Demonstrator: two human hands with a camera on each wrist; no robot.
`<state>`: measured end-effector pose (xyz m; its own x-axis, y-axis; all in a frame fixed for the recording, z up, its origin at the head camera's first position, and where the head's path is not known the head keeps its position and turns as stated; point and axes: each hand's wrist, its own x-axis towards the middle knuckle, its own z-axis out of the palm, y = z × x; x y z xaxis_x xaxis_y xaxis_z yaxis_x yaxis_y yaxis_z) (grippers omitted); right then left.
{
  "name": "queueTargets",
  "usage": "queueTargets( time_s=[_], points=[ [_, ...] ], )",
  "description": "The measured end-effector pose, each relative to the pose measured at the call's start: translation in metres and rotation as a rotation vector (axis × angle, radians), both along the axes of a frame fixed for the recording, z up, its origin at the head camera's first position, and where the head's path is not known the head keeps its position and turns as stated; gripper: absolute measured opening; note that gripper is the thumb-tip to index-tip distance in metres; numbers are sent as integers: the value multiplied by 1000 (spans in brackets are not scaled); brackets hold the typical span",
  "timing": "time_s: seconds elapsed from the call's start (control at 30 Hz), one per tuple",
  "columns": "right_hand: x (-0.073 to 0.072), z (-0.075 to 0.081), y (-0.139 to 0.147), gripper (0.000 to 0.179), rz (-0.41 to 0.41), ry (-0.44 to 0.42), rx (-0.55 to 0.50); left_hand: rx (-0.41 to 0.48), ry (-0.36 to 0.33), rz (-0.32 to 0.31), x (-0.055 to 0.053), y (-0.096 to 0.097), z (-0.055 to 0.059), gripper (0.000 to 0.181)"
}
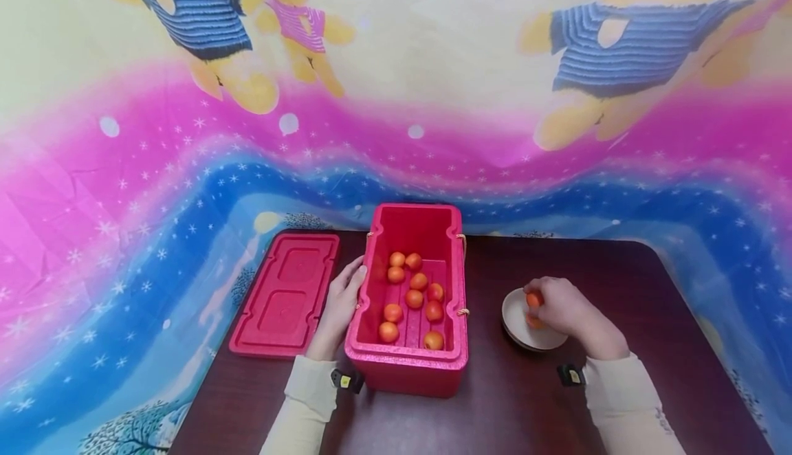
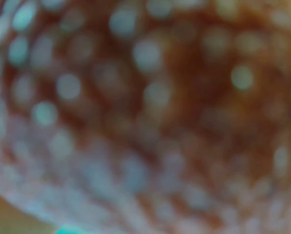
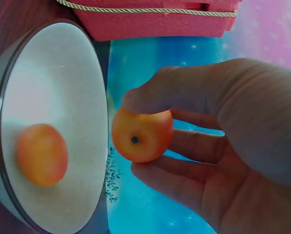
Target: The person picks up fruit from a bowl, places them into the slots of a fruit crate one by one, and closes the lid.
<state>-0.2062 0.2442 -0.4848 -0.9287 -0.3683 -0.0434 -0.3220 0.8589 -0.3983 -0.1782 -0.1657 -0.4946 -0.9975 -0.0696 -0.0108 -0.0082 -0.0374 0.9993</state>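
In the head view my right hand (image 1: 562, 305) is over a small pale bowl (image 1: 518, 317) at the right. It pinches a small round orange fruit (image 3: 141, 135) between thumb and fingers, beside the bowl's rim in the right wrist view. The fruit is orange-red with a dark stem spot. Another orange fruit (image 3: 42, 155) lies inside the bowl. My left hand (image 1: 342, 301), fingers fairly straight, rests against the left outer wall of a deep red box (image 1: 408, 372). Several matching fruits (image 1: 414, 298) are spread over the box's floor. The left wrist view is a blur.
A red lid (image 1: 284, 297) lies flat on the dark table (image 1: 495, 407), left of the box. Rope handles (image 1: 463, 312) run along the box's sides. A printed cloth (image 1: 396, 132) with bears and snowflakes hangs behind and around the table.
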Motion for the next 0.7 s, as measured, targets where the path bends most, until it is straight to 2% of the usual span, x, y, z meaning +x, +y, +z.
queueTargets(
  time_s=[0.27, 0.53, 0.7],
  points=[
    [-2, 10, 0, 35, -22, 32, -42, 4, -4, -14, 0, -1, 2, 52],
    [-3, 10, 1, 34, -21, 69, -43, -23, 17, -2, 0, 0, 1, 53],
    [-1, 10, 2, 34, -21, 69, -41, -12, -2, -7, 2, 0, 1, 54]
  ],
)
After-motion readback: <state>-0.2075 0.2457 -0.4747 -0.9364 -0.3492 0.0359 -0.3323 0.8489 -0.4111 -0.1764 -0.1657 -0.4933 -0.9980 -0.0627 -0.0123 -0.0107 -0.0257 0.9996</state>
